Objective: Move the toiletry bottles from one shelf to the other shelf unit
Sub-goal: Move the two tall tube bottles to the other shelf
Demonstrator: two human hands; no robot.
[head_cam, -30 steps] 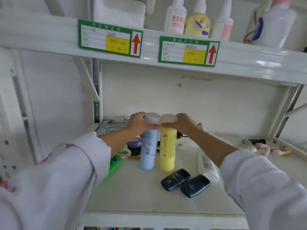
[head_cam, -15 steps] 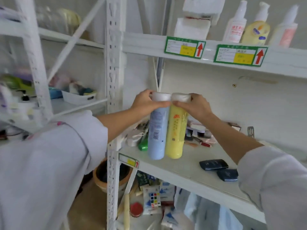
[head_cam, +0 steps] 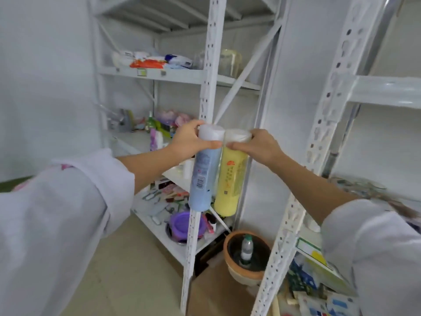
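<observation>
Both hands grip bottles by their white caps: left hand (head_cam: 190, 140) clamped on the blue bottle (head_cam: 201, 176), right hand (head_cam: 259, 145) on the yellow bottle (head_cam: 230, 181), held touching, midair before the shelf upright (head_cam: 208, 65)

This is a storeroom, plain and utilitarian. White walls (head_cam: 41, 87) are bare, and the floor (head_cam: 127, 258) is pale tile. Two white steel rack units with perforated uprights (head_cam: 208, 92) and diagonal braces stand side by side, one to the left and far, one near on the right. The left unit's shelves (head_cam: 159, 75) carry mixed household goods: packets (head_cam: 148, 62), a jar (head_cam: 230, 61), small bottles, scissors and a purple tub (head_cam: 182, 225). A green label (head_cam: 312, 252) marks the right unit's shelf edge. Between the units, a clay pot (head_cam: 247, 256) sits on a cardboard box (head_cam: 218, 293).
</observation>
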